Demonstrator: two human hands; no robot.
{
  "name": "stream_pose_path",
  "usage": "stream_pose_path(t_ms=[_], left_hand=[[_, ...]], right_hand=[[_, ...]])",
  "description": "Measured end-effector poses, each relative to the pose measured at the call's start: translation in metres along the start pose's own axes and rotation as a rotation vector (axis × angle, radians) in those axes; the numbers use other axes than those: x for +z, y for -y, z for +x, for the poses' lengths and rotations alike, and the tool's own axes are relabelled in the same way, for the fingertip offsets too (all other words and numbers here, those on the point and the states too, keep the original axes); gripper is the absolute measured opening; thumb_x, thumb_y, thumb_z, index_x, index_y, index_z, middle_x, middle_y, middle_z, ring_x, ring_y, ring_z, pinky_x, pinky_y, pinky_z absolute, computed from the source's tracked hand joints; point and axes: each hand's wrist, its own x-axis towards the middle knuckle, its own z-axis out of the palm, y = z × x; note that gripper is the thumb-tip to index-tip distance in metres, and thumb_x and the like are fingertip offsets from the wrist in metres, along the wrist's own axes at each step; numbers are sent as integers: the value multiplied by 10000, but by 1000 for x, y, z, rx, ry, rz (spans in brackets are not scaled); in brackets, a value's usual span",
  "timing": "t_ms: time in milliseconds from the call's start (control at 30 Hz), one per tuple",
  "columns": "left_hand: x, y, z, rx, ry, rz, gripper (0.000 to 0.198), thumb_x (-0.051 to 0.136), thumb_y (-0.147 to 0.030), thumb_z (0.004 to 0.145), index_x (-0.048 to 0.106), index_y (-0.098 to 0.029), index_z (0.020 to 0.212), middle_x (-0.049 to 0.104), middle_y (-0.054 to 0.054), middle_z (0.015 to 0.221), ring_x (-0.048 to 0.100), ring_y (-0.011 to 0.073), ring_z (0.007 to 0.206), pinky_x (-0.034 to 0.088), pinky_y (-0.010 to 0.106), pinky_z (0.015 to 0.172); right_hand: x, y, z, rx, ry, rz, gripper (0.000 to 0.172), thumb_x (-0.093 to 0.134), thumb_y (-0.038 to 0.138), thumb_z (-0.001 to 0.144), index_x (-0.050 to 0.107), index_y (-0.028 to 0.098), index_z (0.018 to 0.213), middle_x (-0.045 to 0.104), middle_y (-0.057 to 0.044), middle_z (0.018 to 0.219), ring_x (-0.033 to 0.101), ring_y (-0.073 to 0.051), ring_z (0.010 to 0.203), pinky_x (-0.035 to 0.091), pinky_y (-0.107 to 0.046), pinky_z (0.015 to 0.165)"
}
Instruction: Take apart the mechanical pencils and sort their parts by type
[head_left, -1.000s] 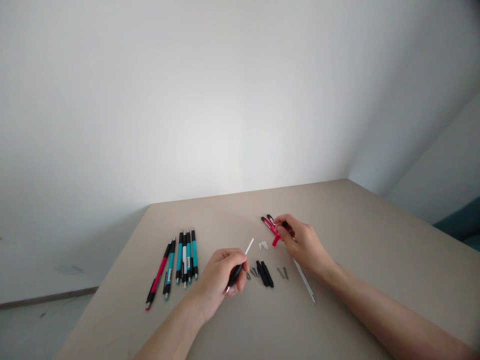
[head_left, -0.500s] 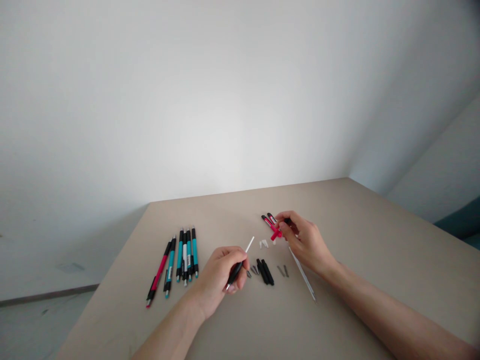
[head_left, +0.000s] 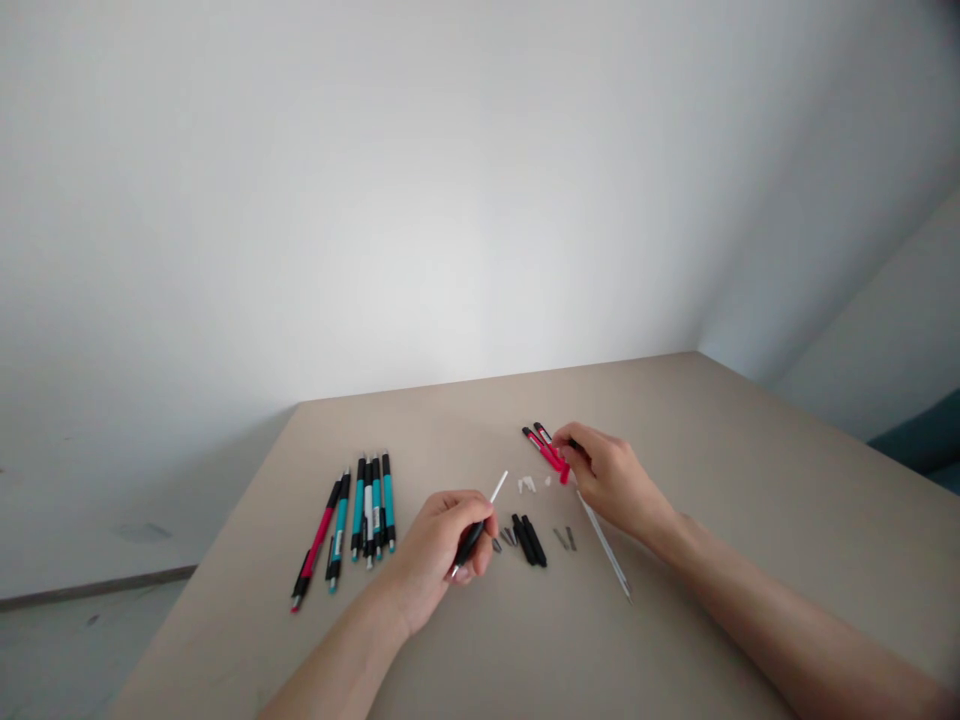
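Observation:
My left hand (head_left: 439,545) is closed round a black pen grip (head_left: 469,546) with a metal tip. A thin white refill (head_left: 499,486) sticks up out of the grip. My right hand (head_left: 611,480) is closed on a pink pen barrel (head_left: 565,475) with a black end, partly hidden by the fingers. Just beside it lie two more pink and black barrels (head_left: 542,448). Small white pieces (head_left: 529,485) rest between the hands. Nearer to me are black grips (head_left: 529,541), small metal parts (head_left: 508,537) and thin grey pieces, perhaps springs (head_left: 565,539). Clear refills (head_left: 609,555) lie under my right wrist.
Several whole pens with turquoise or white barrels (head_left: 368,510) lie in a row on the left of the beige table (head_left: 465,660). A pink and black pen (head_left: 318,540) lies at the row's left end. A pale wall (head_left: 480,200) stands behind the table.
My right hand has turned the pink barrel and shifted it slightly to the right, so its lower end now points more downward. My left hand keeps its hold, almost unmoved.

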Motion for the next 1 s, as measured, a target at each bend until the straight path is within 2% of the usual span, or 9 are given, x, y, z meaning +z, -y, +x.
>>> stream_pose_path(t_ms=[67, 200, 300, 433, 567, 733, 900, 1000], left_hand=[[0, 0, 0, -3, 1, 1, 225, 511, -251, 783, 568, -135, 599, 459, -31, 342, 252, 43, 303, 122, 201, 351], [0, 0, 0, 2, 0, 7, 229, 507, -249, 786, 568, -134, 597, 458, -31, 342, 252, 44, 304, 121, 205, 353], [-1, 0, 0, -4, -4, 11, 228, 504, -247, 789, 571, -134, 604, 462, -30, 348, 260, 46, 310, 121, 204, 355], [-2, 2, 1, 0, 2, 12, 227, 500, -242, 791, 572, -135, 604, 460, -30, 346, 261, 47, 308, 127, 204, 350], [-2, 1, 1, 4, 5, 9, 232, 497, -240, 795, 572, -135, 602, 456, -31, 348, 258, 46, 311, 124, 202, 352], [-2, 1, 1, 2, 7, 12, 235, 495, -243, 798, 571, -137, 603, 458, -30, 351, 258, 46, 313, 120, 203, 355], [-1, 1, 1, 1, 3, 14, 233, 504, -250, 788, 570, -137, 594, 460, -28, 350, 257, 45, 305, 123, 206, 352], [0, 0, 0, -4, -3, 15, 236, 506, -255, 785, 568, -138, 590, 460, -28, 349, 258, 44, 305, 124, 208, 354]], right_hand=[[-1, 1, 1, -8, 27, -14, 170, 420, 150, 836, 586, 178, 812, 628, -20, 690, 526, -124, 578, 377, -221, 567], [-5, 4, 0, 64, -33, -52, 197, 411, 184, 847, 608, 172, 859, 582, 8, 588, 466, -107, 478, 339, -218, 515], [-9, 3, 0, 126, 54, -115, 225, 434, 212, 836, 655, 185, 870, 567, 18, 528, 456, -112, 446, 319, -226, 500], [-8, -1, 1, 149, 288, -181, 202, 510, 283, 817, 700, 216, 836, 672, -17, 663, 559, -142, 559, 350, -238, 558], [-5, -1, 0, 125, 402, -212, 195, 528, 298, 821, 704, 225, 861, 699, -31, 733, 612, -161, 641, 385, -241, 610], [0, -2, -1, 49, 477, -273, 199, 517, 303, 842, 700, 248, 898, 710, -37, 770, 636, -182, 704, 411, -252, 644], [0, -1, -2, -17, 491, -276, 230, 491, 267, 860, 700, 271, 957, 728, -36, 900, 655, -189, 804, 426, -256, 705], [0, 0, -2, -17, 491, -287, 252, 485, 249, 854, 699, 279, 984, 730, -32, 912, 657, -188, 799, 426, -257, 702]])
